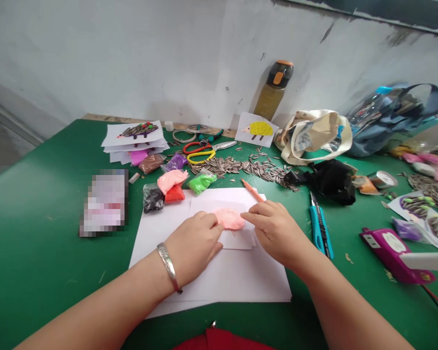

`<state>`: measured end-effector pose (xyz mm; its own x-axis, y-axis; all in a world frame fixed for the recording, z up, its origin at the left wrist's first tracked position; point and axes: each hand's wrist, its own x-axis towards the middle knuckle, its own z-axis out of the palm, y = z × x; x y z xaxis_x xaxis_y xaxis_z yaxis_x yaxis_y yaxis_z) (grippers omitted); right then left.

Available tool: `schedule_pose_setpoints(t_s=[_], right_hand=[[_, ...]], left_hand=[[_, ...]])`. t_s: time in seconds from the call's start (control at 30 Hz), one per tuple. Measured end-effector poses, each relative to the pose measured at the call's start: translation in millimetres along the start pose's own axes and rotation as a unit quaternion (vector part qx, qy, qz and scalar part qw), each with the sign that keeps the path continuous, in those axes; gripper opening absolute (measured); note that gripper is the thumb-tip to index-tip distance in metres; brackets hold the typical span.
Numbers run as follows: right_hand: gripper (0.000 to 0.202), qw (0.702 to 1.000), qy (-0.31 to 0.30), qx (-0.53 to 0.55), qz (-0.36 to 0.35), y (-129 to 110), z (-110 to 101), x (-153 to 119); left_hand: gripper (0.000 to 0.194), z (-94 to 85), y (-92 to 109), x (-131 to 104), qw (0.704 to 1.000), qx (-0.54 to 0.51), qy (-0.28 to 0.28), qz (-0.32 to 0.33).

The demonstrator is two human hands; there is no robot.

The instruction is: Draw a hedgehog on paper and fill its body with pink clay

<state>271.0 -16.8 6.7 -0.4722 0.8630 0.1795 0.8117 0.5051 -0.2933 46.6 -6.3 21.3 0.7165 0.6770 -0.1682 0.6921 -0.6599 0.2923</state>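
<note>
A flat, rounded piece of pink modelling clay (230,218) lies on a small white paper sheet (237,241). My left hand (193,243), with a silver bangle at its wrist, has curled fingers pressed on the clay's left edge. At the right edge, the forefinger of my right hand (273,228) touches the clay, its other fingers bent in. Larger white sheets (219,287) lie under the small one. Just beyond my right hand is an orange pen (251,190), partly hidden by it. My left fingertips are partly hidden.
Bags of coloured clay (173,187), scissors (204,153) and sunflower seeds (233,166) lie beyond the sheets. A hedgehog picture (256,130) leans near a bottle (273,92). To the right are a blue cutter (320,228), black bag (334,181) and purple device (394,253).
</note>
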Motion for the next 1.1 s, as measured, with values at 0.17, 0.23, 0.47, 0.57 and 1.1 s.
schedule_pose_setpoints(t_s=[0.17,0.23,0.47,0.57,1.1], right_hand=[[0.03,0.996,-0.078,-0.037,0.005,-3,-3,1],[0.029,0.995,-0.089,-0.044,0.012,0,-4,2],[0.041,0.999,-0.049,0.007,0.004,11,-9,0],[0.037,0.997,-0.078,0.01,-0.024,6,-9,0],[0.045,0.985,-0.118,0.121,0.026,15,-16,-3]], left_hand=[[0.009,-1.3,1,0,1.0,0.0,0.001,-0.001],[0.009,-1.4,0,1,1.0,-0.001,0.0,-0.003],[0.013,-1.0,0,1,1.0,0.0,-0.004,-0.002],[0.014,-1.1,0,1,1.0,0.004,-0.005,0.001],[0.011,-1.8,1,0,1.0,-0.003,-0.002,0.001]])
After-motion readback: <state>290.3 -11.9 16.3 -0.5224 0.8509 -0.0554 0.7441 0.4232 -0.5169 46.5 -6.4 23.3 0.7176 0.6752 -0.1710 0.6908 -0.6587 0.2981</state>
